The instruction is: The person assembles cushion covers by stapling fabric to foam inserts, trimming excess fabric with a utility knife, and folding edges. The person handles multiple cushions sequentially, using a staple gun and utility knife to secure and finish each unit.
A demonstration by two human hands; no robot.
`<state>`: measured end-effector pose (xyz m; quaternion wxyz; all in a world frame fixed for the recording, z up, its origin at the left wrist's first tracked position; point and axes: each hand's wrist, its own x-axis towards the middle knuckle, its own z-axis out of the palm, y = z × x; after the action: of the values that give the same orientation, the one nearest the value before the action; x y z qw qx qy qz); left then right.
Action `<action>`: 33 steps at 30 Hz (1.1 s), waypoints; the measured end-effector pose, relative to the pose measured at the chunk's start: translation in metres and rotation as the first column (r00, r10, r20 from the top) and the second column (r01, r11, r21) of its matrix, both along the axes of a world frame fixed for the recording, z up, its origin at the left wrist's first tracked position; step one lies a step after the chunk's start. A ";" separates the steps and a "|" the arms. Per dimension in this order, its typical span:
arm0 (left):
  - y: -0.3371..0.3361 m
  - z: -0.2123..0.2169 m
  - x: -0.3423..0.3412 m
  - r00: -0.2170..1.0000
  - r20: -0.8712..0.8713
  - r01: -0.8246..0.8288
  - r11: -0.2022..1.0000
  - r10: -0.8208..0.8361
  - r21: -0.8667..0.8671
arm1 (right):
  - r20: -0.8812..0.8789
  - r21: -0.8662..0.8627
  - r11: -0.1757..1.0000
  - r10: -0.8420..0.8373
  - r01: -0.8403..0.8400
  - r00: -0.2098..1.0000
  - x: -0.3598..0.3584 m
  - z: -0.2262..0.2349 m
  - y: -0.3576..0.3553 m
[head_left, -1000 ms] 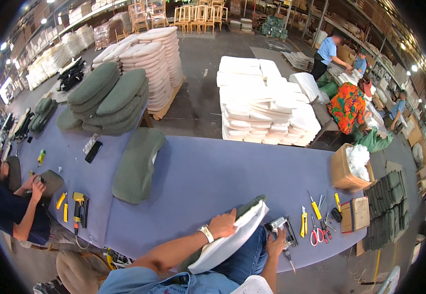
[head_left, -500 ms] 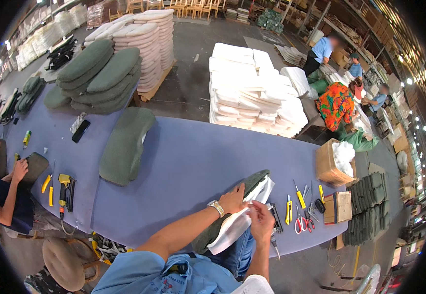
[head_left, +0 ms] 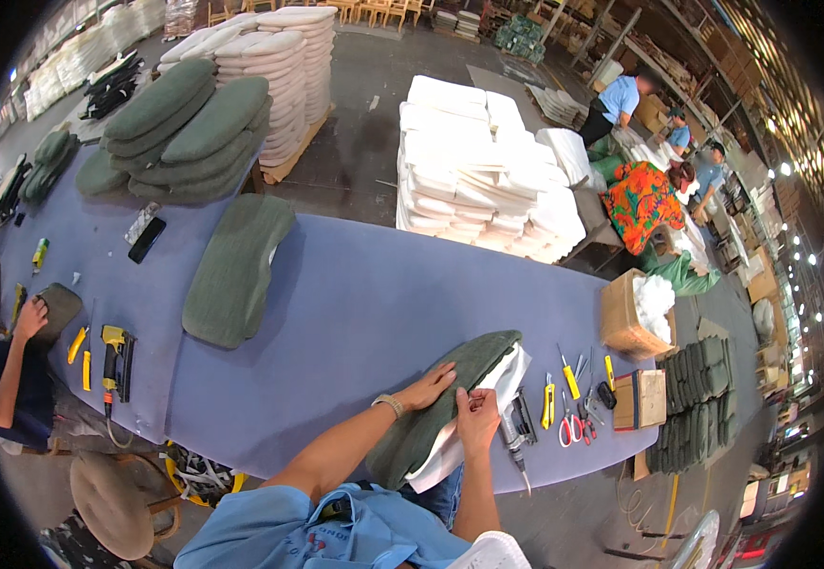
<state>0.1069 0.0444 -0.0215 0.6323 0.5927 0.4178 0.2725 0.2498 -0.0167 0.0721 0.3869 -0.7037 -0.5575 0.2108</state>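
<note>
A dark green padded cushion (head_left: 400, 444) with a white underside (head_left: 440, 451) lies tilted at the table's near edge, partly over my lap. My left hand (head_left: 428, 387) rests on its green top, fingers stretched out and pressed lightly against the fabric. At the seam between green cover and white side, my right hand (head_left: 477, 415) is closed in a pinch on the cover's edge. Its fingertips partly hide what they grip. Just right of that hand lies a pneumatic staple gun (head_left: 514, 438).
Scissors (head_left: 570, 431), a yellow cutter (head_left: 548, 402) and other hand tools lie to the right, by a box of white stuffing (head_left: 625, 318). Another green cushion (head_left: 233, 275) lies left of centre. A co-worker's hand (head_left: 30, 318) and a second staple gun (head_left: 116, 365) are far left.
My left hand has moved back from the seam and flattened on the green top. The cushion has turned so more green shows. My right hand has shifted left onto the cover's edge.
</note>
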 end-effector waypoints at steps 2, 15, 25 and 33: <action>-0.007 -0.005 -0.004 0.997 -0.074 -0.003 1.000 0.001 -0.026 | -0.031 -0.040 0.999 -0.020 0.018 0.999 0.011 -0.014 0.003; -0.136 0.104 -0.022 0.889 -0.454 0.065 0.966 0.057 0.248 | 0.227 -0.022 1.000 0.022 -0.018 0.974 0.007 -0.007 0.005; -0.117 0.092 -0.002 0.883 -0.434 -0.031 0.945 0.178 0.325 | 0.020 -0.564 0.815 0.178 -0.136 0.984 -0.006 0.049 -0.013; -0.119 0.088 -0.001 0.920 -0.346 -0.064 0.943 0.182 0.327 | -0.589 -0.471 0.856 -0.127 -0.212 0.798 0.003 0.025 -0.025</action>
<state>0.1059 -0.0750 0.0666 0.4224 0.6973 0.5190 0.2570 0.2532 -0.0417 0.0971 0.3359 -0.6636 -0.3447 0.5728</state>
